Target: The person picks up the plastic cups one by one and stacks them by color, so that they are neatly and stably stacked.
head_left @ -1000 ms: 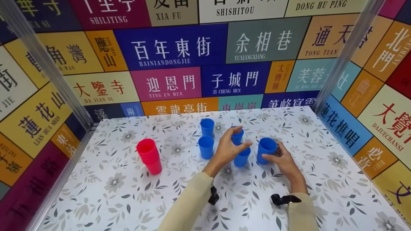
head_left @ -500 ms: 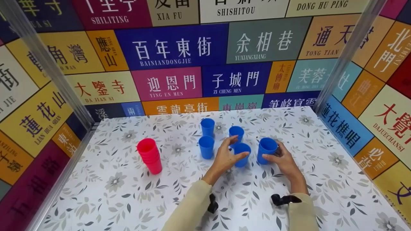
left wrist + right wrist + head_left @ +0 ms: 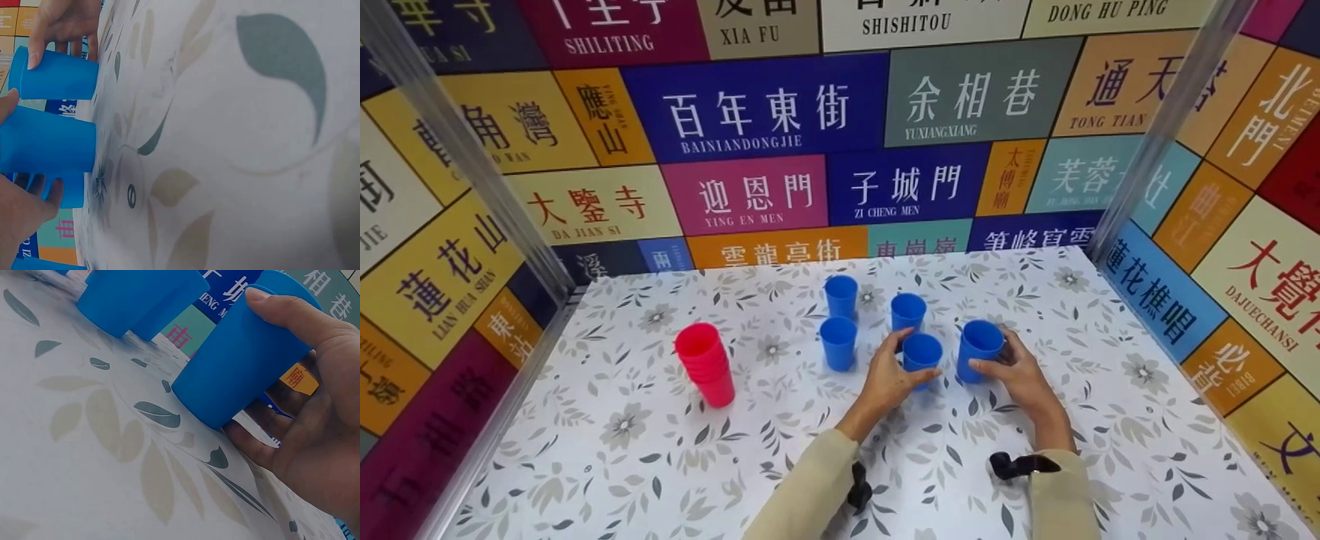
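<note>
My right hand [image 3: 1026, 375] grips a blue cup [image 3: 971, 364] standing upright on the table, thumb at its front and fingers behind. A second rim edge shows just below its top in the right wrist view, as of two nested cups. My left hand [image 3: 889, 375] curls round a separate blue cup [image 3: 922, 351], with the thumb across its front and fingers at its far left side. Close behind that cup is another blue cup [image 3: 908, 309], partly hidden. Two more upright blue cups, a far one [image 3: 841, 295] and a nearer one [image 3: 838, 345], stand to the left.
A stack of nested red cups [image 3: 706, 367] stands on the left of the table. White cloth with a leaf and flower print covers the tabletop [image 3: 607, 480]. Panels [image 3: 757, 105] with colourful place-name signs enclose the back and sides, with clear posts [image 3: 1155, 127] at the corners.
My left hand has come down and closed round the near blue cup from above it. The right hand stays on its cup in the same place.
</note>
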Demonstrator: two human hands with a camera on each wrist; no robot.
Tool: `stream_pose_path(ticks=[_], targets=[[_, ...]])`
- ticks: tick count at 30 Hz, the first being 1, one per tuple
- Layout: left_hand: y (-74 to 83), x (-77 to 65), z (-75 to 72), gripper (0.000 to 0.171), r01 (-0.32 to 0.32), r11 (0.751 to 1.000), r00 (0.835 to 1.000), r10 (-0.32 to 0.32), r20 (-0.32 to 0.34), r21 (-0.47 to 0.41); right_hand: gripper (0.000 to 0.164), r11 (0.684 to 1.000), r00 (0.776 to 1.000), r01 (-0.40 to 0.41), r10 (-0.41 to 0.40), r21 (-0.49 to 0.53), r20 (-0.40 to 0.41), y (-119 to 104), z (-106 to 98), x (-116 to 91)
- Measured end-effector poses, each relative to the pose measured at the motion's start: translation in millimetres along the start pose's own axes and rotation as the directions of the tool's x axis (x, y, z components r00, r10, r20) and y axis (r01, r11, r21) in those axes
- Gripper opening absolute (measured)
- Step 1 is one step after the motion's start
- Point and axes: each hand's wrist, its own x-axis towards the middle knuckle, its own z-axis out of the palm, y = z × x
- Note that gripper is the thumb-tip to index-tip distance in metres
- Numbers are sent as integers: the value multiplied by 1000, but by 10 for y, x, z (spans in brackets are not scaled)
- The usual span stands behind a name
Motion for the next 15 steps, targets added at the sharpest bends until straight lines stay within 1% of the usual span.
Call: stream_pose_path(ticks=[4,8,12,15], targets=[[11,-5,32,73,24,1000,999,-24,-45,4,86,1000,1000,-8,8,-7,2,-3,0,5],[33,-1,55,72,49,999,997,-50,-67,-7,87,1000,1000,-12,12,-25,-1,-5,1,4],[87,22,62,72,42,999,997,-42,-61,-9,85,999,1000,-7,7,-33,-2,-2,7,7],[173,44,64,73,29,1000,999,-29,-39,-2,83,999,1000,0,0,-32,7,2,4,8]])
